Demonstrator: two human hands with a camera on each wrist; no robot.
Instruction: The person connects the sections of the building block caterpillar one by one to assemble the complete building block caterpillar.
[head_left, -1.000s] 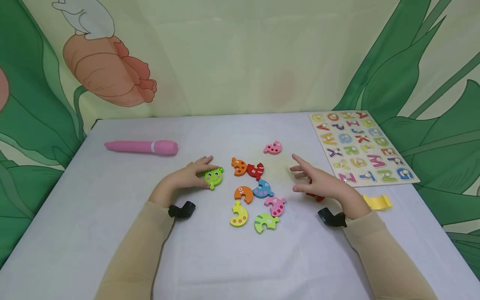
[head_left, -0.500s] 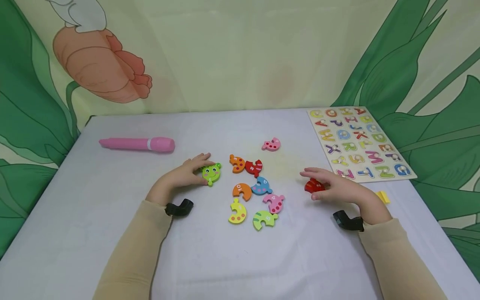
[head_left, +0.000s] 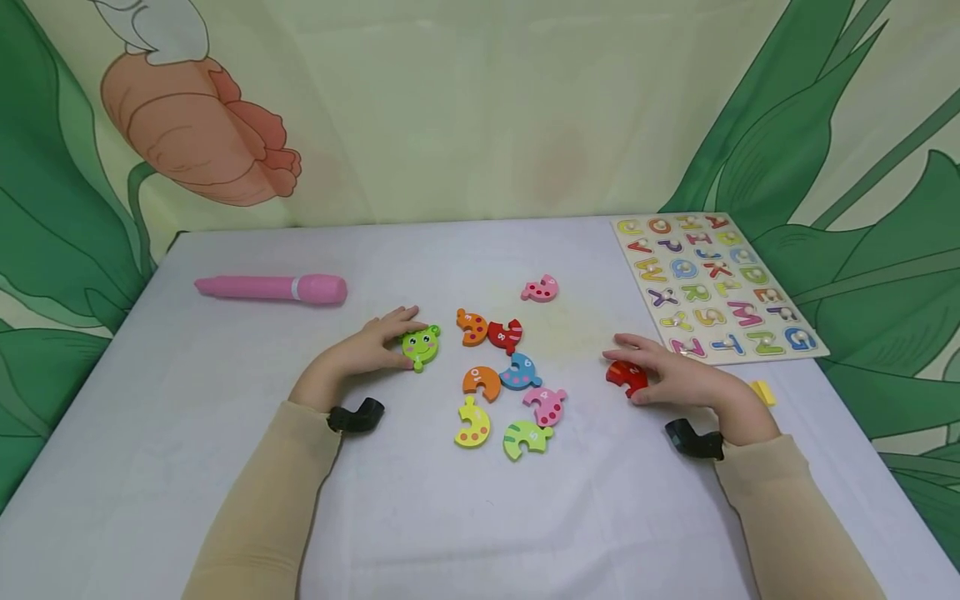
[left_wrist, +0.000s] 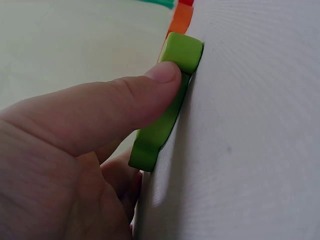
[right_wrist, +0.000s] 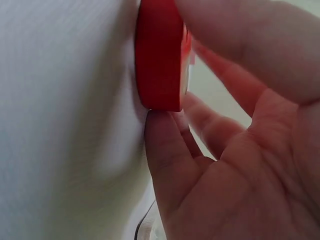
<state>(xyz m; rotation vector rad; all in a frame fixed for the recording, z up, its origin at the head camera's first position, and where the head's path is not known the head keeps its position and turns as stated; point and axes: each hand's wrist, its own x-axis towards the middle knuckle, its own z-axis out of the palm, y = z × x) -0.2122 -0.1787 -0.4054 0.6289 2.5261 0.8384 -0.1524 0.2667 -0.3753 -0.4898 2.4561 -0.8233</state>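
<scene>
My left hand (head_left: 362, 348) holds a green frog-face puzzle piece (head_left: 421, 347) by its left side, flat on the table. In the left wrist view, the thumb presses the edge of this green piece (left_wrist: 182, 50). My right hand (head_left: 686, 382) grips a red curved puzzle piece (head_left: 626, 375) between thumb and fingers; the right wrist view shows the red piece (right_wrist: 160, 60) close against the cloth. Between the hands lie an orange piece (head_left: 472, 327), a red piece marked 8 (head_left: 505, 336), a blue piece (head_left: 519, 373) and several other curved number pieces.
A lone pink piece (head_left: 540, 289) lies farther back. At the back left is a thick pink marker-shaped object (head_left: 270, 288). An alphabet puzzle board (head_left: 712, 287) covers the back right, with a yellow strip (head_left: 763, 392) partly behind my right wrist. A printed curtain (head_left: 450, 108) hangs behind the table.
My right hand has come down to the right and taken hold of the red piece, which was mostly hidden under it. The left hand stays at the frog piece; the head view shifts slightly.
</scene>
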